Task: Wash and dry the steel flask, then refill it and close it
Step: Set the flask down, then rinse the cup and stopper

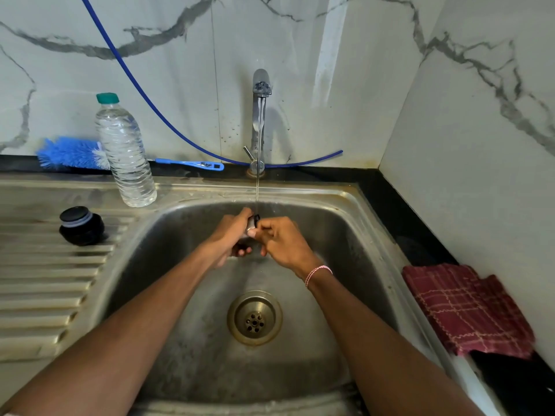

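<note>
Over the steel sink point(371, 213), both of my hands are closed around the steel flask point(250, 229). Only a sliver of its metal and a black loop at its top show between them. My left hand point(228, 235) grips the flask from the left, fingers wrapped round it. My right hand point(285, 241) pinches it from the right with curled fingers. A thin stream of water point(257, 187) runs from the tap point(261, 85) onto the flask's top. The black flask cap point(81, 225) stands on the ribbed drainboard at the left.
A clear plastic water bottle point(124, 151) with a green cap stands at the sink's back left, a blue bottle brush point(72, 153) behind it. A red checked cloth point(465, 307) lies on the black counter at the right. A blue hose point(180, 130) crosses the marble wall. The drain point(254, 318) is below my hands.
</note>
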